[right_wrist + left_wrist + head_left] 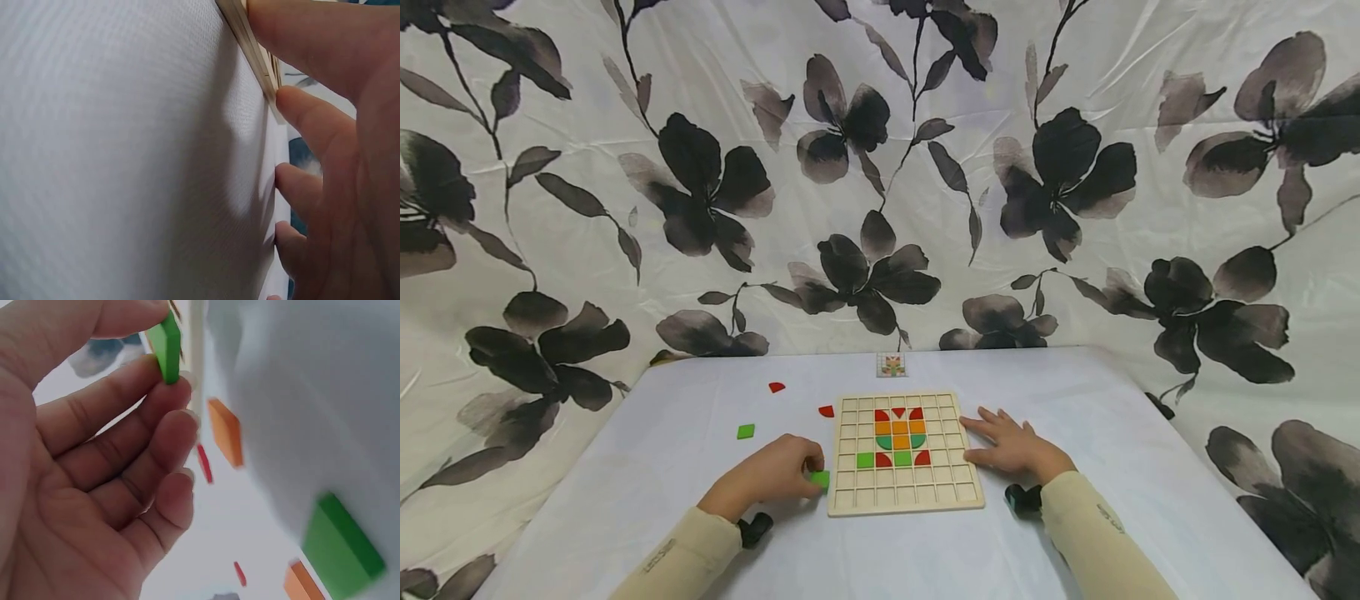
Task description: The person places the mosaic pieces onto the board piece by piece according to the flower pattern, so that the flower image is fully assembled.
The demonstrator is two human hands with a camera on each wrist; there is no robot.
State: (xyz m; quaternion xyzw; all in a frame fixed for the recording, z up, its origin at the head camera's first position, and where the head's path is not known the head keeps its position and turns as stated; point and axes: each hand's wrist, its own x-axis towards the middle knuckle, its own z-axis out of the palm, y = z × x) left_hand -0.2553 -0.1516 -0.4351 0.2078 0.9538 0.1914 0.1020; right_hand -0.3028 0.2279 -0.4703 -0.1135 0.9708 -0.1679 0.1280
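A wooden grid board (917,510) lies on the white table, with red, orange, green and light-green pieces set in its cells. Beside its lower left edge, my left hand (767,475) pinches a light-green square tile (820,478) between thumb and index finger. In the left wrist view that tile (167,347) is tilted up on edge, and the other fingers curl loosely beneath it. Against the board's right edge rest the thumb and index fingertip of my right hand (1021,447), its fingers spread. The right wrist view shows both touching the board's side (253,56).
Left of the board lie a green tile (746,431) and two red pieces, one farther back (777,387) and one near the board (826,411). Orange tiles (226,432) show in the left wrist view. A small pattern card (892,365) is behind the board.
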